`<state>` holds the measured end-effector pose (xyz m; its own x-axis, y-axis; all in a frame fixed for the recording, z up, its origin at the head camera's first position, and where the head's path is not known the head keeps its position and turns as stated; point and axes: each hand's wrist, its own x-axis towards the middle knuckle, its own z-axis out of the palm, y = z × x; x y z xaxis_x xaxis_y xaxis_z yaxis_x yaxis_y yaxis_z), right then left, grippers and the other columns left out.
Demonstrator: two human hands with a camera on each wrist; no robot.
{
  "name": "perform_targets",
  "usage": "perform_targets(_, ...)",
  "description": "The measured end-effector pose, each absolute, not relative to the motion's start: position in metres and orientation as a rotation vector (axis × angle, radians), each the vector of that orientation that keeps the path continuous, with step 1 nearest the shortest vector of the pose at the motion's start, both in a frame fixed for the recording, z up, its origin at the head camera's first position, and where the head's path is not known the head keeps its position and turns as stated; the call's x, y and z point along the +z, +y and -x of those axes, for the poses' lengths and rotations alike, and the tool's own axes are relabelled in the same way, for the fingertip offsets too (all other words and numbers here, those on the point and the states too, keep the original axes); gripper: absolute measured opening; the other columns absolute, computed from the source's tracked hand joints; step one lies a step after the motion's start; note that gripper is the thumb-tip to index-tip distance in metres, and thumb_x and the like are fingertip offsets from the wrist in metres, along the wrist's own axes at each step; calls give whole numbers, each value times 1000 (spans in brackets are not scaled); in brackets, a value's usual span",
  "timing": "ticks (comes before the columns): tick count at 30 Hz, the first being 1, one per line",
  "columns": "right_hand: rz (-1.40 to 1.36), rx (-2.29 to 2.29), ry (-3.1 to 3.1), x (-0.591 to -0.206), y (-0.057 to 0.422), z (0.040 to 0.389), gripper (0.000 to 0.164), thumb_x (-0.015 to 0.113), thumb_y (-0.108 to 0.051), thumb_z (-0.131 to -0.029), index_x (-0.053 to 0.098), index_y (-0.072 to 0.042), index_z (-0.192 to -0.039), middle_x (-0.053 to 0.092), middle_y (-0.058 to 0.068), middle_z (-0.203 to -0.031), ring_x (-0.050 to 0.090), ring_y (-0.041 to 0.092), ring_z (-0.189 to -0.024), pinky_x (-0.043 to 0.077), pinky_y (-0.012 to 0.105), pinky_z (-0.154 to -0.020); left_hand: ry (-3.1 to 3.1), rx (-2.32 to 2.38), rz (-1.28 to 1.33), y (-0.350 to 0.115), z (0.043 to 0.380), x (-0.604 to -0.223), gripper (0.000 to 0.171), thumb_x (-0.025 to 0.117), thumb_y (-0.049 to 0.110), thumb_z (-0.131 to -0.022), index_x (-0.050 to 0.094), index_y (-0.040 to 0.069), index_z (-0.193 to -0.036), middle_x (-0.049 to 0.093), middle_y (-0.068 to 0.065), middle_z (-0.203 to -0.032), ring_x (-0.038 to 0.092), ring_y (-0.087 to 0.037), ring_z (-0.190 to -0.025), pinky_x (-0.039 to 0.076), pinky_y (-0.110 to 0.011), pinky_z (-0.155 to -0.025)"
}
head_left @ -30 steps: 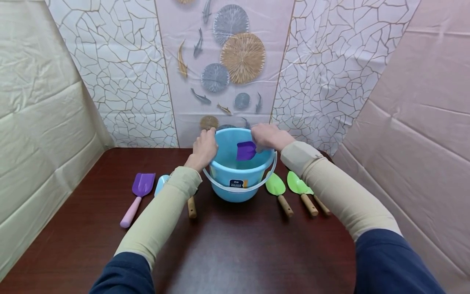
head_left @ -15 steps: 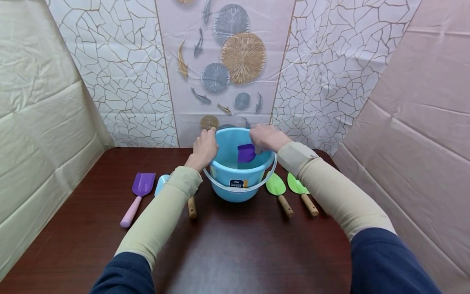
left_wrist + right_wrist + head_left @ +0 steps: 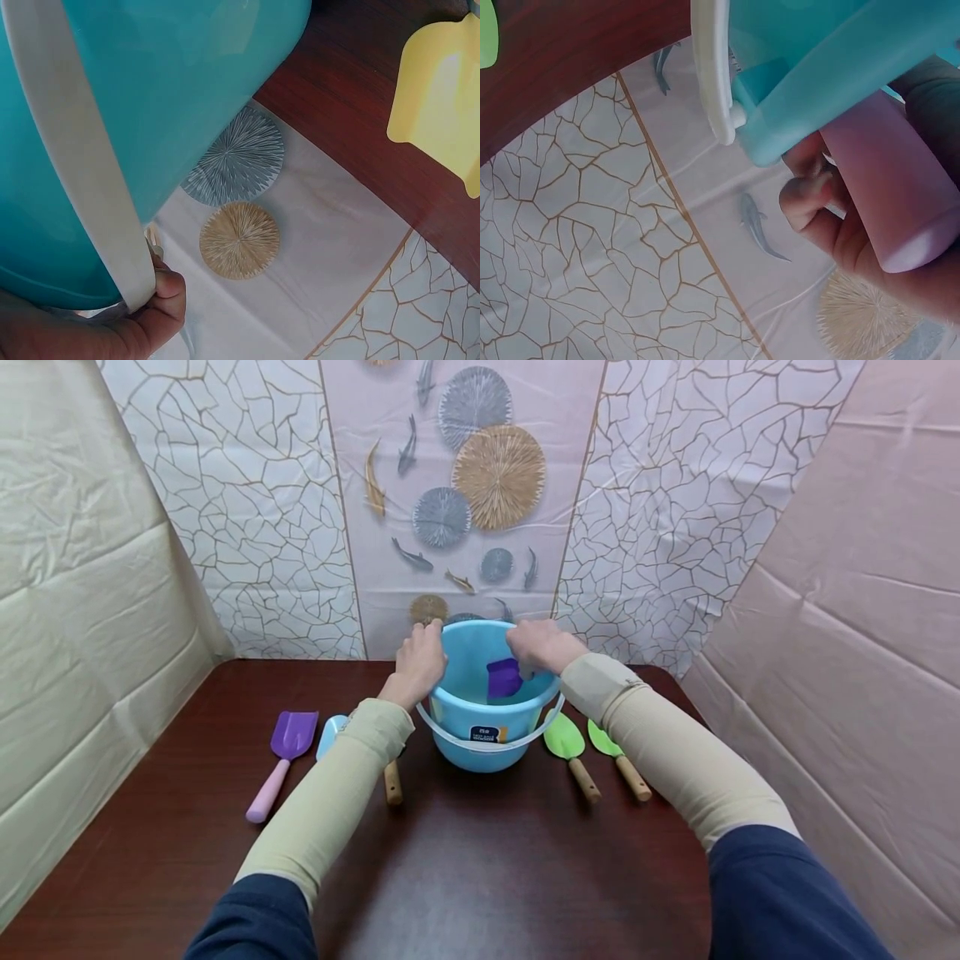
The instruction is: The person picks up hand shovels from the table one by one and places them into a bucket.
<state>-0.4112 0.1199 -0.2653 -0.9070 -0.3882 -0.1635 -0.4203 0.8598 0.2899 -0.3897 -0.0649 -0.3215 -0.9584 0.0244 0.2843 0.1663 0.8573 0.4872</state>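
Observation:
A light-blue bucket point(image 3: 452, 717) stands upright on the dark wooden table, its white handle point(image 3: 480, 746) hanging across the front. My left hand point(image 3: 420, 662) grips the left side of the bucket's rim; in the left wrist view the thumb lies by the handle's end. Over the right side of the rim, my right hand point(image 3: 546, 646) holds a toy shovel with a purple blade point(image 3: 503, 678), which hangs inside the bucket. Its pink handle point(image 3: 896, 195) shows in the right wrist view, with fingers curled about it. The bucket's floor is hidden.
Left of the bucket lie another purple shovel point(image 3: 292, 735), a light-blue blade point(image 3: 330, 733), a wooden handle point(image 3: 392, 783) and a yellow blade point(image 3: 435, 97). Two green trowels point(image 3: 564, 739) show on the right, one partly under my forearm. Patterned cloth point(image 3: 277, 510) hangs behind.
My right hand has shifted slightly left and down, so the purple blade sits lower in the bucket. My right forearm now covers a third green trowel. The left hand has stayed put.

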Motion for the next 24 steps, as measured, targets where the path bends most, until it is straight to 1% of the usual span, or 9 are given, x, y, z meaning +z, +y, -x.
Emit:
perform_targets(8,672,522,2932,-268,119,413,19,73,-6,-75,62,-9,-89,56,6,-82,52,19,-70,46,28,-55,-2768,-746,130,-64,389,-321,43,50,9,-97,44,6,-140,53,-21,-125,61,-36,-104,53,-51,-87)
perform_targets(16,655,555,2912,-274,117,414,18,70,-4,-74,59,-10,-87,53,5,-80,49,18,-69,44,27,-53,-2766,-744,122,-64,390,-321,42,50,9,-97,45,6,-139,53,-21,-125,61,-36,-104,53,-52,-87)
perform_targets(24,663,610,2896,-278,115,414,21,69,-4,-72,57,-12,-88,52,4,-81,47,18,-71,42,28,-54,-2769,-740,123,-64,391,-322,43,50,9,-96,45,6,-138,53,-21,-125,61,-36,-103,53,-52,-86)
